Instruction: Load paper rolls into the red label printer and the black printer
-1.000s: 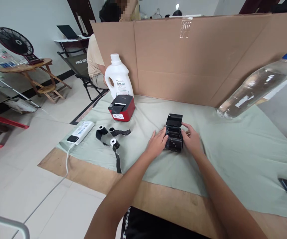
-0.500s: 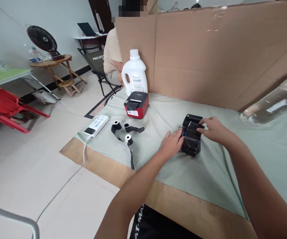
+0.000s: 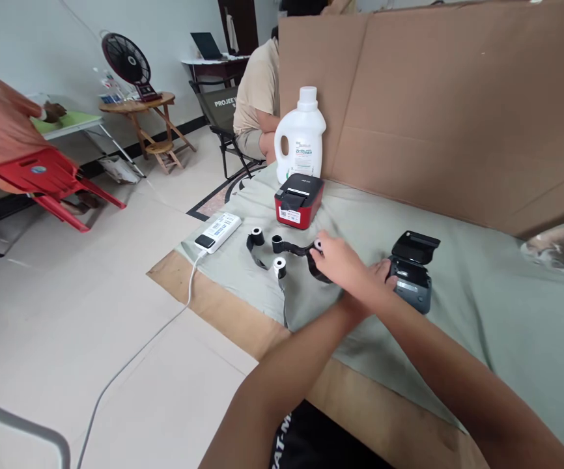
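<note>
My right hand [image 3: 338, 257] crosses over my left forearm and grips a black paper roll [image 3: 318, 245] with a white core. A loose black strip hangs from that roll to the cloth. My left hand [image 3: 380, 272], partly hidden behind my right arm, rests its outstretched fingers against the side of a small black printer [image 3: 411, 286]. The printer's lid [image 3: 415, 247] stands raised and its bay is exposed. Left of my right hand are three more rolls: one upper left [image 3: 257, 236], one in the middle [image 3: 277, 244] and one lower [image 3: 279, 267], each with a dark strip trailing.
Behind the rolls sits a red and black printer [image 3: 299, 202], with a white jug [image 3: 301, 137] behind it. A white power strip [image 3: 218, 232] with a cable lies left. Cardboard [image 3: 433, 111] stands along the back; a clear plastic-wrapped item [image 3: 563, 244] lies right. Two people sit beyond.
My right hand has lifted the black roll out of the small printer and carried it left to the other rolls. My left hand stays by the printer. The view has turned left.
</note>
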Tool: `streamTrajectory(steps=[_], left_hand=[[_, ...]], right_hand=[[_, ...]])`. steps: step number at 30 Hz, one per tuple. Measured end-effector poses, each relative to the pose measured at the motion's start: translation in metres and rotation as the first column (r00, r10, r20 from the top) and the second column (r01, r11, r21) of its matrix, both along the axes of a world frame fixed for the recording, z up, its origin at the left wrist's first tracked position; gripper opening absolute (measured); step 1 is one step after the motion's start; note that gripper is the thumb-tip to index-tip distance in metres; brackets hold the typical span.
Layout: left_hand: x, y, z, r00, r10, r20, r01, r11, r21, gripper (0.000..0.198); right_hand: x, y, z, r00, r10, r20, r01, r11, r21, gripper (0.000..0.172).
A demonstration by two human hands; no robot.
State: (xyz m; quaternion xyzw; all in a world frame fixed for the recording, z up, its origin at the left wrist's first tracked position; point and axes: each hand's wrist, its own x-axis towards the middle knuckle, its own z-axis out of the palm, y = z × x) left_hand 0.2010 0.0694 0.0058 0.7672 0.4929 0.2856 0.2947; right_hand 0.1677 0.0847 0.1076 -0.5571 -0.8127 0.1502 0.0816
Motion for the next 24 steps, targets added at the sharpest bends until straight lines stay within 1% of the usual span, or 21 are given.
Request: streamTrajectory(steps=[2,4,5,8,9,10,11,13,15,17,20,22,24], left_hand=[[0.002,0.0,0.0,1.0,0.008,0.028,-0.007,1.0,-0.022,0.052],[0.003,-0.001,0.0,0.999,0.009,0.053,-0.008,1.0,-0.022,0.051],[0.003,-0.001,-0.001,0.998,0.008,0.063,-0.007,1.0,-0.021,0.052],[0.003,-0.002,-0.002,0.998,0.007,0.066,-0.006,1.0,-0.017,0.053],[0.002,-0.002,-0.002,0.998,0.003,0.06,-0.002,1.0,-0.014,0.054],[0.002,-0.002,-0.001,0.999,0.004,0.051,-0.004,1.0,-0.01,0.054],[0.001,-0.002,0.001,0.999,0.0,0.036,0.0,1.0,-0.011,0.053],[-0.001,-0.002,0.004,1.0,-0.011,-0.005,0.011,1.0,-0.011,0.051],[-0.002,-0.002,0.007,0.999,-0.001,-0.053,0.001,1.0,0.002,0.05],[-0.003,-0.003,0.008,0.996,0.014,-0.087,-0.012,1.0,0.028,0.049],[-0.004,-0.004,0.008,0.997,0.024,-0.08,-0.021,0.999,0.043,0.048],[-0.005,-0.004,0.01,0.999,0.019,-0.045,-0.018,1.0,0.021,0.047],[-0.006,-0.005,0.013,1.0,0.013,-0.013,-0.013,1.0,-0.025,0.045]], right_hand=[[-0.014,-0.002,-0.011,0.993,0.048,0.107,-0.044,0.998,-0.039,0.022],[-0.021,-0.003,-0.011,0.983,0.073,0.168,-0.062,0.996,-0.07,0.024],[-0.022,-0.004,-0.007,0.98,0.067,0.186,-0.058,0.997,-0.058,0.026],[-0.029,-0.006,0.013,0.984,0.048,0.171,-0.061,0.996,0.067,0.034],[-0.034,-0.007,0.019,0.987,0.065,0.148,-0.08,0.992,0.096,0.035],[-0.04,-0.007,0.024,0.987,0.099,0.13,-0.112,0.989,0.096,0.036],[-0.048,-0.007,0.027,0.982,0.143,0.124,-0.152,0.986,0.065,0.037],[-0.065,-0.007,0.027,0.962,0.221,0.157,-0.217,0.975,-0.047,0.035],[-0.08,-0.007,0.023,0.939,0.282,0.195,-0.256,0.955,-0.15,0.028],[-0.088,-0.008,0.019,0.925,0.321,0.202,-0.277,0.936,-0.216,0.022],[-0.087,-0.013,0.017,0.916,0.344,0.206,-0.29,0.923,-0.252,0.018],[-0.08,-0.017,0.014,0.915,0.344,0.213,-0.295,0.928,-0.23,0.022],[-0.067,-0.019,0.01,0.933,0.334,0.135,-0.308,0.934,-0.18,0.021]])
